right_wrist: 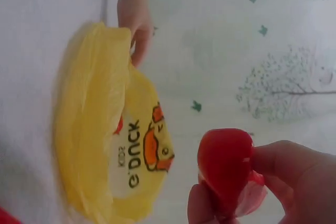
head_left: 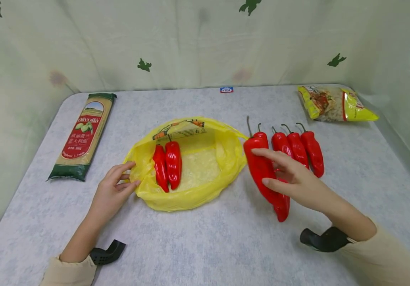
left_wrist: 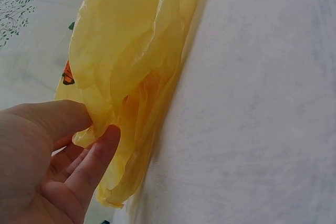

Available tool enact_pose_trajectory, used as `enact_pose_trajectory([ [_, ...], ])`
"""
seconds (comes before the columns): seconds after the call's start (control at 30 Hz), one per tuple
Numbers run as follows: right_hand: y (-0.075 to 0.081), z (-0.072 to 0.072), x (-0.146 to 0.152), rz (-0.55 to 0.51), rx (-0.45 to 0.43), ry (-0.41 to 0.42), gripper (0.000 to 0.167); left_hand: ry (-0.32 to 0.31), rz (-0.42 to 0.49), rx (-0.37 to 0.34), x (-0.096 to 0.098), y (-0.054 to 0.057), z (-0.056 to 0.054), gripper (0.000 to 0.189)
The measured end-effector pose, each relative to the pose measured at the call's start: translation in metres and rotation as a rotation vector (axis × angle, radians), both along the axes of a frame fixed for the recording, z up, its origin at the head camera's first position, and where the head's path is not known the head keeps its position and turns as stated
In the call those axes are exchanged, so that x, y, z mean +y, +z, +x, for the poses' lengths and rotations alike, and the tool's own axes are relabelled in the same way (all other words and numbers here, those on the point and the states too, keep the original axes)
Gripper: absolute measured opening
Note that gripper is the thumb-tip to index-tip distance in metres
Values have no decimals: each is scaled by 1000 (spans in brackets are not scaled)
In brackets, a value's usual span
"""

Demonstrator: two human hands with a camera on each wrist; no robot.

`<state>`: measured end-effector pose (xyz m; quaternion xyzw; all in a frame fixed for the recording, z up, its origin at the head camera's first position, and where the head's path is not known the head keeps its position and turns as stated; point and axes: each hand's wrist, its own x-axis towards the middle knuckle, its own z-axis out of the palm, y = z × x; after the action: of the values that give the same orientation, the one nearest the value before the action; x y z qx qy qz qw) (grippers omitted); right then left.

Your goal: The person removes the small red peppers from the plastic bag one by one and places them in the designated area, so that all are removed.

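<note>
Adds up to one yellow bag [head_left: 190,201] with two red peppers [head_left: 174,165] inside. Right of the bag, adds three peppers [head_left: 312,153] side by side, plus at least two overlapping peppers [head_left: 260,169], too covered for an exact count. Also includes two hands, left hand [head_left: 112,190] at the bag's rim, right hand [head_left: 297,180] right of it; one pasta packet [head_left: 82,137] left of it; one yellow packet [head_left: 333,105] and one small label [head_left: 226,89] beyond it.

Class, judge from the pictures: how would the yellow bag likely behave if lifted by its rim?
The bag would probably flop: it creases where the left hand pinches it. It looks thin, so is likely light for its size. Lifted from one side, it may let the two peppers inside slide.
</note>
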<state>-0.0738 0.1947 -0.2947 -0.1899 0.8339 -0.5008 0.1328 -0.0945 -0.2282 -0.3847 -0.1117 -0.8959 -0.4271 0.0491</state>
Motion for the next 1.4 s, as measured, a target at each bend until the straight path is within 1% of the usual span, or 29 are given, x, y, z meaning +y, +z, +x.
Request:
enact_pose_trajectory([
  [0.07, -3, 9, 16, 18, 20, -56, 56, 2, -5, 0, 0, 0, 0, 53],
  [0.13, -8, 17, 31, 21, 10, -102, 58, 4, -11, 1, 1, 0, 0, 53],
  [0.23, -19, 27, 51, 24, -29, -160, 60, 6, -15, 2, 1, 0, 0, 53],
  [0.37, -35, 36, 69, 62, -108, -229, 63, 8, -14, 2, 2, 0, 0, 53],
  [0.53, -53, 41, 83, 104, -212, -257, 66, 9, -17, -3, 2, 0, -1, 53],
  [0.7, -65, 41, 92, 164, -255, -247, 69, 8, -21, -12, 2, 0, -1, 52],
  [0.87, -69, 39, 94, 178, -259, -223, 71, 7, -18, -10, 2, 0, -1, 52],
  [1.0, -69, 39, 92, 239, -254, -255, 73, 5, -15, -8, 2, 0, -1, 52],
  [1.2, -71, 38, 88, 306, -185, -292, 75, 5, -10, -5, 1, 0, -1, 52],
  [1.4, -75, 37, 85, 284, -134, -297, 73, 3, -2, -5, 0, 1, 0, 53],
])
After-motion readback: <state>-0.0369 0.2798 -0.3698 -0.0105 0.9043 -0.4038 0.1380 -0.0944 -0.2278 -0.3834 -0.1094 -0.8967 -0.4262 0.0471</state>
